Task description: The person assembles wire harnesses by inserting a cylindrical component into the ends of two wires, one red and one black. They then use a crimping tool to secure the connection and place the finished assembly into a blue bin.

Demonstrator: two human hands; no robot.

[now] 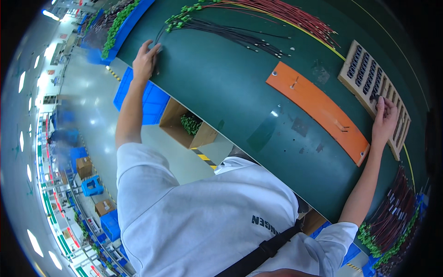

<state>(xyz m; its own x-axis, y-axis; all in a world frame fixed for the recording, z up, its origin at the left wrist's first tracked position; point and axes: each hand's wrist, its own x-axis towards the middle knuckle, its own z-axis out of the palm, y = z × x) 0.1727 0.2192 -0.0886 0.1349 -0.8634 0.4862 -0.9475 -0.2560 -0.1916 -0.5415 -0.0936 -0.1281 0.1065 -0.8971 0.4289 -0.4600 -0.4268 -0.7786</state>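
Left grip (145,60) was half curled near wires (226,35), right grip (386,121) nearly closed over tray (356,88). Their hold I could not tell.

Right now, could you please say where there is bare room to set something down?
Widest: the green worktop between the left hand, black wires, orange board and near edge. A narrower strip separates the board from the slotted wooden rack. Red wires crowd the far side, and the right hand is at the rack.

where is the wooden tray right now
In the head view, the wooden tray lies toward the right on the green table, beside the orange board, with the right hand over it.
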